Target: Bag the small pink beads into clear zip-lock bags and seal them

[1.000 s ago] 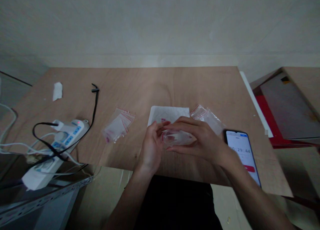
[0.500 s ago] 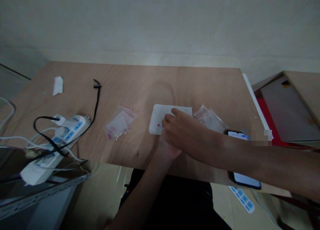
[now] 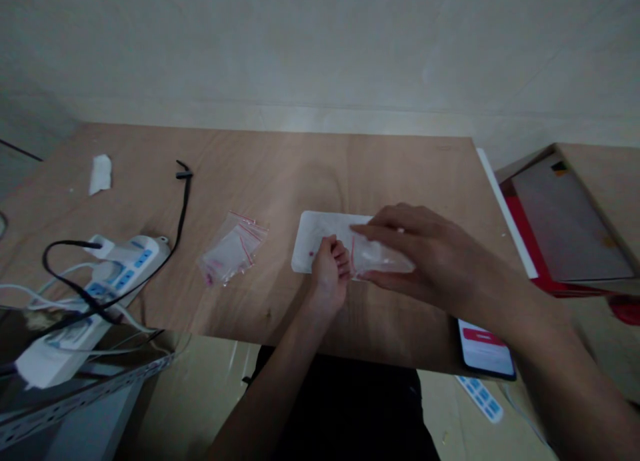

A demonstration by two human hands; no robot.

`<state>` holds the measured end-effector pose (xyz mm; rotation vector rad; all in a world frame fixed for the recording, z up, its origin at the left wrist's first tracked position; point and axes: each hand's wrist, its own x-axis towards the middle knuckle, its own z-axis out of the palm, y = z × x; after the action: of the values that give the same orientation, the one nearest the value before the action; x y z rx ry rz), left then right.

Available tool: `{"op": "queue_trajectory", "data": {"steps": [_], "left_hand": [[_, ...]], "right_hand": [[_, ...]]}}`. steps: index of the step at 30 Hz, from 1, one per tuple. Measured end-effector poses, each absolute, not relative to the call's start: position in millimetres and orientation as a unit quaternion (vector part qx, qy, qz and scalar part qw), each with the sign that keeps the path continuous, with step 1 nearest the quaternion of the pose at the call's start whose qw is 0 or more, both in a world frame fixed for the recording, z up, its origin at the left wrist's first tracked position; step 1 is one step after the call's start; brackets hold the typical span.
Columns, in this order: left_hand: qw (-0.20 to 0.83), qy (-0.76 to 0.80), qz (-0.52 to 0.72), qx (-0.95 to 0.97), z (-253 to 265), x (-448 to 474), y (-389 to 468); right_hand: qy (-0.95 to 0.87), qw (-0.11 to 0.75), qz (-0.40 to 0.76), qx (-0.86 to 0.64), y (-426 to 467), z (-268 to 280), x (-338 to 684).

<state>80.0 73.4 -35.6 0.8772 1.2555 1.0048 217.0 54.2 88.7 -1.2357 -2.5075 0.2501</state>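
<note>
A white rectangular tray [image 3: 306,242] lies in the middle of the table, with a few tiny dark red bits on it. Over its near edge rests my left hand [image 3: 331,274], fingers curled in; whatever they hold, if anything, is hidden. Just to the right, my right hand [image 3: 425,247] has thumb and fingers around a clear zip bag [image 3: 383,255] with a red seal line. The mouth of that bag faces my left hand. Further left on the table are several clear zip bags [image 3: 233,249] in a loose pile, with pinkish bits at the lower corner.
A white power strip [image 3: 127,267] with plugs and tangled cords occupies the left edge. A black cable [image 3: 184,201] reaches up the table, near a white paper scrap [image 3: 101,174]. A phone [image 3: 486,347] lies at the front right edge. An open box [image 3: 575,221] stands beyond the table's right side.
My right hand has moved right off my left hand and taken the clear bag, bringing it left over the tray. My left hand's curled fingers are now uncovered.
</note>
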Motion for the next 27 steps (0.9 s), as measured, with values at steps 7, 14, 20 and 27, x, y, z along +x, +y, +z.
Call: {"op": "queue_trajectory", "data": {"steps": [7, 14, 20, 27], "left_hand": [[0.159, 0.579, 0.226, 0.767, -35.3, 60.5, 105.1], [0.122, 0.569, 0.182, 0.792, -46.9, 57.2, 105.4], [0.095, 0.567, 0.175, 0.799, -40.1, 53.3, 102.6], [0.022, 0.721, 0.267, 0.639, -18.7, -26.2, 84.8]], "right_hand": [[-0.637, 0.248, -0.004, -0.730, 45.6, -16.6, 255.1], [-0.636, 0.135, 0.012, -0.760, 37.9, -57.9, 239.8], [-0.623, 0.161, 0.030, -0.765, 37.7, -57.4, 242.8], [-0.596, 0.236, 0.035, -0.767, 33.7, -55.7, 241.5]]}}
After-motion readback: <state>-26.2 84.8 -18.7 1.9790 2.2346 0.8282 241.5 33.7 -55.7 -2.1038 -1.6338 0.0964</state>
